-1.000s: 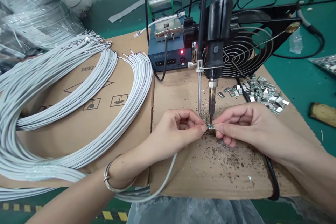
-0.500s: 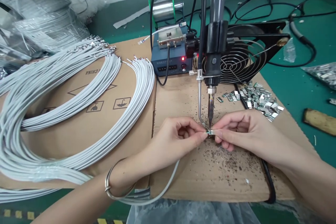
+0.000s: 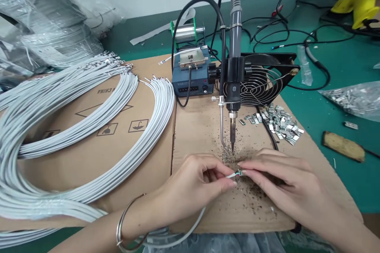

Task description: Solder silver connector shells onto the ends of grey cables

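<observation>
In the head view, my left hand [image 3: 204, 180] pinches the end of a white cable [image 3: 230, 176] between thumb and fingers. Fine coloured wires show at the cable's tip, where it meets a small metal connector [image 3: 240, 172]. My right hand [image 3: 286, 180] holds that connector by its far side, with thumb and forefinger. Above both hands stands a soldering iron [image 3: 234, 79], tip pointing down, a short gap from the connector. A thin metal feed tube [image 3: 221, 126] runs beside the iron. The cable's rest loops below my left wrist.
Bundled white cables [image 3: 139, 142] cover the cardboard [image 3: 89, 106] at left. Behind the iron are a blue control box [image 3: 192, 83], a solder spool [image 3: 185, 33] and a fan [image 3: 255, 85]. Loose connectors [image 3: 283, 124] lie at right, near a brown sponge-like block [image 3: 343, 146].
Both hands have come away from the iron's tip, toward me, with the cable and connector. The view has shifted, and the control box's red light looks dimmer.
</observation>
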`<state>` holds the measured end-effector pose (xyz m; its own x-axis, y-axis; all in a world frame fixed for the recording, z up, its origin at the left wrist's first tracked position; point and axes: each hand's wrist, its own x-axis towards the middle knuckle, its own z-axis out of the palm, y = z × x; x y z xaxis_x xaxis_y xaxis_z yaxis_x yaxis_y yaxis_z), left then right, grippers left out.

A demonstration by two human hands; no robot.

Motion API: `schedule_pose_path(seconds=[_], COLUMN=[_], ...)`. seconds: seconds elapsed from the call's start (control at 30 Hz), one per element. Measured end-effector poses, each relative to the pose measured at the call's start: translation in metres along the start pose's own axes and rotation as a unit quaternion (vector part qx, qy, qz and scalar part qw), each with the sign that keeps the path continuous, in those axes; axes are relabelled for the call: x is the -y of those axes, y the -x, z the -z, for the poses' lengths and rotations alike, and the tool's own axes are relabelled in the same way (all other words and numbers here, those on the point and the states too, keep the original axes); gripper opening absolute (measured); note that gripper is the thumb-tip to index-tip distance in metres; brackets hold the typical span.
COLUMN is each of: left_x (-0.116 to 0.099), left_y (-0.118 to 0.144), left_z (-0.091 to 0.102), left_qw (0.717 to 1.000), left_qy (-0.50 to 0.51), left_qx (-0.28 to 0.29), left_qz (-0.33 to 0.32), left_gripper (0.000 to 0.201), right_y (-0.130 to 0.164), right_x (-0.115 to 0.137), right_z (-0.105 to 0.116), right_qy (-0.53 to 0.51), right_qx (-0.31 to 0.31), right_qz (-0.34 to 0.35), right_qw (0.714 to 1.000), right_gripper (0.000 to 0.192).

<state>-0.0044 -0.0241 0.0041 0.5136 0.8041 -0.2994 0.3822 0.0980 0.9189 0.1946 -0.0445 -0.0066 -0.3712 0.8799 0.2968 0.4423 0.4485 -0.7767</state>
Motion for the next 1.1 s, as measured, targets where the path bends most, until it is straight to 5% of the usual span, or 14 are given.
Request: schedule_pose_path(seconds=[0.17,0.47,0.7,0.77,0.87,0.97,1.1], left_x=[0.000,0.004,0.005,0.005,0.004,0.002,0.002], left_y=[0.001,0.001,0.000,0.001,0.001,0.001,-0.001], left_z=[-0.001,-0.004,-0.004,-0.003,-0.001,-0.001,-0.001], left_qw=[1.000,0.997,0.997,0.998,0.998,0.997,0.991], left_qy=[0.003,0.066,0.069,0.052,0.026,-0.005,-0.060], left_qx=[0.005,-0.006,-0.027,-0.034,-0.047,-0.060,-0.086], left_qz=[-0.016,0.027,-0.008,-0.022,-0.042,-0.056,-0.085], left_gripper=[0.015,0.015,0.018,0.018,0.018,0.018,0.018], right_y=[-0.002,0.004,0.005,0.005,0.002,-0.004,-0.014], right_x=[0.003,0.000,0.003,0.005,0.007,0.008,0.005], right_z=[0.001,-0.004,-0.010,-0.008,-0.006,-0.006,-0.007], right_qy=[0.082,0.235,0.156,0.105,-0.023,-0.172,-0.302], right_qx=[0.037,0.057,-0.008,-0.017,0.000,0.031,0.023], right_qz=[0.091,0.142,0.092,0.046,-0.119,-0.283,-0.347], right_qw=[0.992,0.960,0.984,0.993,0.993,0.943,0.888], right_gripper=[0.024,0.017,0.019,0.020,0.012,0.008,0.013])
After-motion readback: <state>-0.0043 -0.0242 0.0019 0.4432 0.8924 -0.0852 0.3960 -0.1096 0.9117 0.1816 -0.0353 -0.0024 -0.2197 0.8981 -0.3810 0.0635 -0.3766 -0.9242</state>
